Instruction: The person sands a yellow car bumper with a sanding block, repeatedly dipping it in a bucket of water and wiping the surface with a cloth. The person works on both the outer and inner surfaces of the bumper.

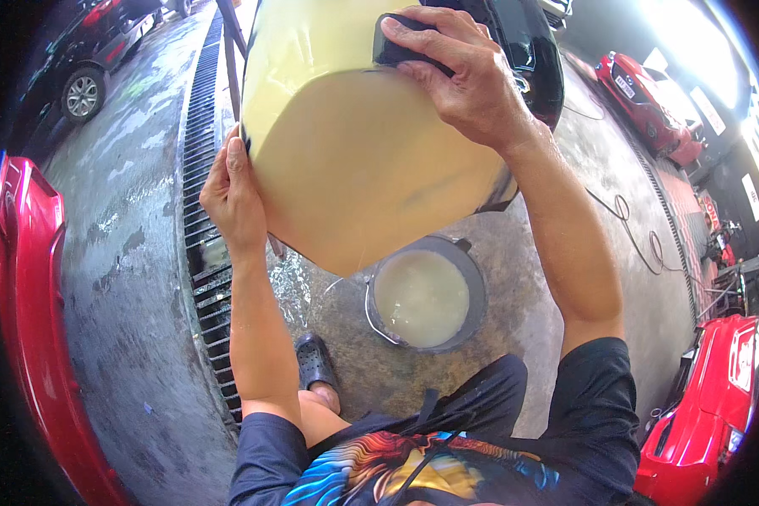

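Note:
A large yellowish panel (354, 169), glossy in parts and coming to a blunt corner at its near end, fills the upper middle of the view. My left hand (234, 190) grips its left edge, thumb on the near face and fingers curled behind. Against the panel's upper right surface, my right hand (468, 76) holds a dark sanding block (390, 46) between thumb and fingers. The block's working face is hidden against the panel. Below the panel's corner, a grey bucket (479, 308) of cloudy water stands on the floor, its wire handle hanging to the left.
A glossy black part (531, 51) adjoins the panel at right. Beneath my left arm, a drain grate (204, 211) runs along the wet concrete floor (126, 253). Red car parts (34, 295) stand far left; a red car (654, 105) and a hose (641, 236) are at right.

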Action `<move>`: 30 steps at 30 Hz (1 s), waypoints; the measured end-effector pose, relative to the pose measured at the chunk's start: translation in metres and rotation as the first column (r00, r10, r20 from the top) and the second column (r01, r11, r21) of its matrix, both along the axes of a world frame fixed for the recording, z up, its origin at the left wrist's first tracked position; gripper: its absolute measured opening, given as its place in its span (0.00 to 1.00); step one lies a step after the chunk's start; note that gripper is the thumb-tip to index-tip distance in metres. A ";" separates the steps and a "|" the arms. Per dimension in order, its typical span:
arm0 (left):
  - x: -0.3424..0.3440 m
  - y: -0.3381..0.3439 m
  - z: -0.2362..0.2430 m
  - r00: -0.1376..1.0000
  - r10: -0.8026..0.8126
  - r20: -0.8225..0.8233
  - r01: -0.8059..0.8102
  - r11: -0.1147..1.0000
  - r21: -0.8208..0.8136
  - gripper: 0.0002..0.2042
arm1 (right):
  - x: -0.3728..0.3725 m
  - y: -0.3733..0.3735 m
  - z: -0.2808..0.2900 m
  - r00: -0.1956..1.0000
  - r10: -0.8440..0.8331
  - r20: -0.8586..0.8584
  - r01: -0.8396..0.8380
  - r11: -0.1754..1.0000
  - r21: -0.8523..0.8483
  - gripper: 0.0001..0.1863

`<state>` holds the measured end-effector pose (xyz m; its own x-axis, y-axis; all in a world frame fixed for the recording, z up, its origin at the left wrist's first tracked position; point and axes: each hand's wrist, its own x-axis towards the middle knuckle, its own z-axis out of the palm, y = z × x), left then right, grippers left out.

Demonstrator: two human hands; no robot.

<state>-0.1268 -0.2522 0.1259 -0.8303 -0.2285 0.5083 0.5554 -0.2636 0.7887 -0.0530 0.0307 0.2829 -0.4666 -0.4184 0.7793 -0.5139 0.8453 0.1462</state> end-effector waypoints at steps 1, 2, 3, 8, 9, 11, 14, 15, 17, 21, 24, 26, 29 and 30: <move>-0.001 0.000 -0.001 1.000 0.010 -0.016 -0.009 1.000 0.009 0.18 | 0.001 0.000 0.001 1.000 0.002 0.007 -0.002 1.000 0.003 0.21; -0.002 -0.001 -0.001 1.000 0.028 0.005 -0.028 1.000 -0.008 0.18 | 0.004 0.004 0.002 1.000 -0.002 0.030 0.001 0.999 0.032 0.21; -0.003 -0.002 -0.002 1.000 0.029 0.007 -0.029 0.999 -0.013 0.18 | 0.011 0.012 0.001 0.999 -0.029 0.036 0.028 1.000 0.004 0.22; -0.003 -0.007 -0.003 0.998 0.060 -0.011 -0.061 0.989 -0.134 0.18 | 0.052 0.063 -0.013 0.983 -0.138 0.121 0.162 0.960 -0.226 0.25; -0.002 -0.006 -0.004 0.998 0.061 -0.009 -0.062 0.991 -0.121 0.17 | 0.054 0.066 -0.015 0.964 -0.197 0.181 0.244 0.923 -0.296 0.25; 0.001 -0.003 -0.008 0.998 0.064 -0.014 -0.065 0.991 -0.121 0.18 | 0.048 0.061 -0.016 0.988 -0.123 0.098 0.143 0.960 -0.239 0.25; -0.002 0.004 -0.011 0.999 0.027 -0.047 -0.028 1.000 -0.015 0.17 | 0.023 0.025 -0.008 0.994 -0.095 0.046 0.100 0.988 -0.119 0.23; -0.003 0.004 -0.012 0.998 0.039 -0.055 -0.039 0.999 -0.007 0.17 | 0.013 0.009 -0.004 0.997 -0.064 0.039 0.066 0.996 -0.061 0.22; -0.005 0.005 -0.013 0.996 0.050 -0.075 -0.048 0.998 0.029 0.16 | -0.002 -0.016 0.006 0.999 -0.024 0.041 0.023 1.000 0.020 0.23; -0.008 -0.001 -0.016 0.997 0.084 0.000 -0.084 0.996 0.019 0.14 | -0.002 -0.018 0.019 0.997 0.009 0.082 -0.010 1.000 0.019 0.23; -0.009 -0.005 -0.016 0.999 0.041 0.015 -0.041 0.998 0.036 0.14 | 0.030 0.019 0.011 0.987 -0.084 0.135 0.096 0.991 -0.089 0.23; -0.007 -0.003 -0.015 0.998 0.064 -0.024 -0.063 0.998 0.021 0.15 | 0.045 0.039 0.001 0.979 -0.106 0.173 0.140 0.970 -0.200 0.24; -0.004 0.002 -0.014 0.998 0.044 -0.048 -0.041 0.998 0.055 0.16 | 0.045 0.038 -0.006 0.966 -0.166 0.196 0.221 0.926 -0.305 0.25; -0.003 0.003 -0.013 0.998 0.043 -0.052 -0.040 0.998 0.052 0.16 | 0.037 0.028 -0.005 0.985 -0.100 0.138 0.127 0.971 -0.203 0.24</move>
